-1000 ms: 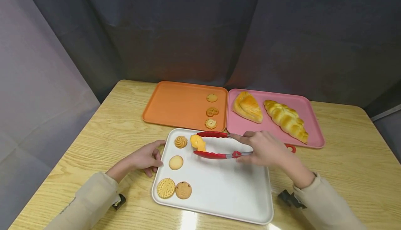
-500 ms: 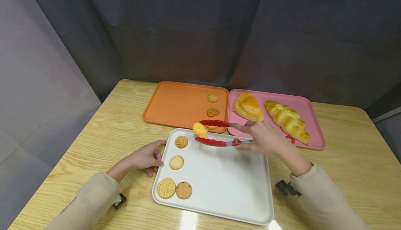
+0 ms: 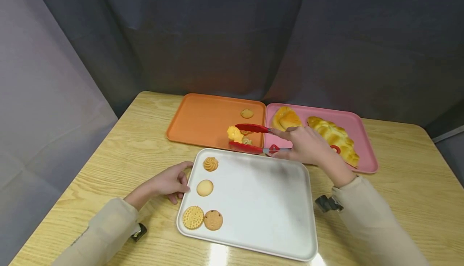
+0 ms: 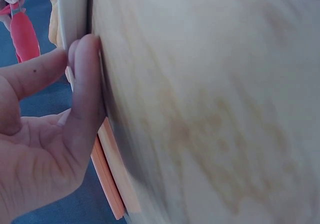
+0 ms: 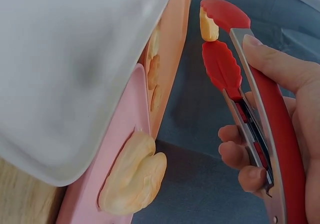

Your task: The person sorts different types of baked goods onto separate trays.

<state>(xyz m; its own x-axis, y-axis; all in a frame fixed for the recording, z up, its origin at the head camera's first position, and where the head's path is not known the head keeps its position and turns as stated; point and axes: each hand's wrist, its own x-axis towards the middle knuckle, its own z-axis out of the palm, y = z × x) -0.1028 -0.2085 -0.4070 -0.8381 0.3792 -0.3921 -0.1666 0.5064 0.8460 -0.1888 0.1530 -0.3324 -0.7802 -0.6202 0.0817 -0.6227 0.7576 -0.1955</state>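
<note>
My right hand (image 3: 306, 144) grips a pair of red-and-steel tongs (image 3: 248, 148) over the right side of the orange tray (image 3: 203, 117). Between the tong tips is a yellow fish-shaped cookie (image 3: 235, 134), its edge also showing in the right wrist view as a pale cookie (image 5: 209, 26). My left hand (image 3: 168, 182) touches the left rim of the white tray (image 3: 268, 205), index finger and thumb spread along it. That tray bears a swirl cookie (image 3: 210, 164), a plain round cookie (image 3: 205, 188), a dotted cookie (image 3: 193, 217) and a chocolate chip cookie (image 3: 213, 220).
A small chip cookie (image 3: 247, 114) lies on the orange tray; other cookies there are partly hidden by the tongs. To the right, a pink tray (image 3: 366, 153) holds a folded pastry (image 3: 286, 117) and a braided loaf (image 3: 335, 137). A dark curtain (image 3: 217, 36) hangs behind the table.
My right hand has carried the tongs and fish-shaped cookie from over the white tray away from me, over the orange tray. My left hand has stayed at the white tray's rim.
</note>
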